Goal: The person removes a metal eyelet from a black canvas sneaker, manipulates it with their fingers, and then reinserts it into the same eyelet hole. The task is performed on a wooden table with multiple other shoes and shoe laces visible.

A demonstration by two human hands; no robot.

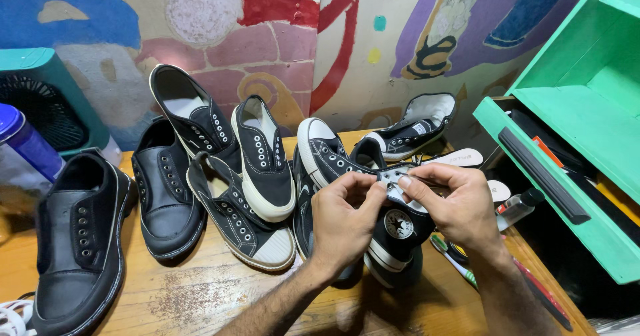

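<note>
A black high-top canvas sneaker (pixel 395 237) with a round star patch and white sole stands on the wooden table in front of me. My left hand (pixel 341 219) and my right hand (pixel 452 205) meet at its upper collar, fingertips pinching the eyelet flap and tongue between them. A second black lace-less sneaker (pixel 327 157) with a white toe cap lies just behind the left hand.
Several black lace-less shoes (pixel 263 169) lie spread over the wooden table (pixel 200 296), a black leather one (pixel 77 243) at far left. A green cabinet with an open drawer (pixel 553 196) stands right. White insoles (pixel 460 157), a small bottle (pixel 517 206), toothbrushes (pixel 453 259), a blue bottle (pixel 27 143).
</note>
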